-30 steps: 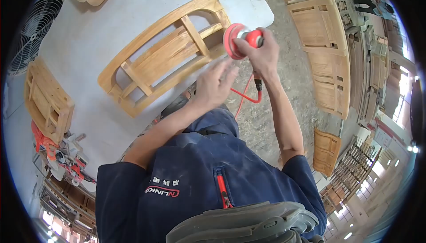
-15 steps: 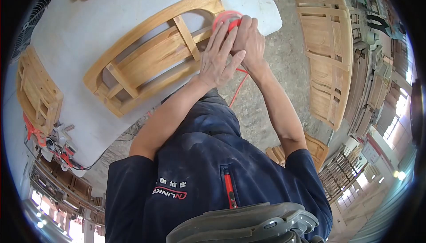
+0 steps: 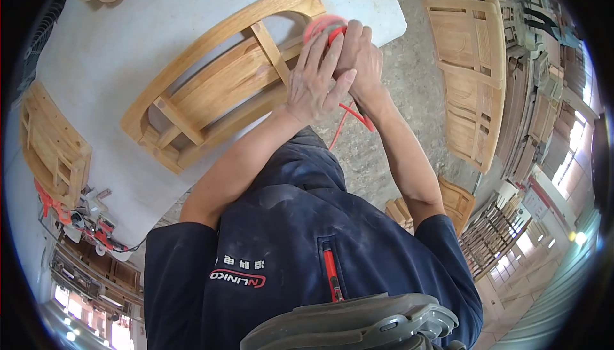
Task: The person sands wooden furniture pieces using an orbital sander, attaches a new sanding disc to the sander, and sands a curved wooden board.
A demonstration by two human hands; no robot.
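Hands together on one tool | right hand (image 3: 361, 59) curled around red orbital sander (image 3: 323, 25), left hand (image 3: 312, 81) outstretched across it | sander at right end of curved slatted wooden frame (image 3: 220, 87) on white tabletop (image 3: 160, 7) | red hose (image 3: 359, 118) near right hand

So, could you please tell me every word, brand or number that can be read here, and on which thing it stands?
"CNLINKO", upside down, on the dark blue shirt; the red C is stylised.
White Chinese characters beside it: too small and creased to read surely.
Wall board: its marks are too small to read.
Red sander: mostly covered and blurred, no readable text.
No numbers are readable.
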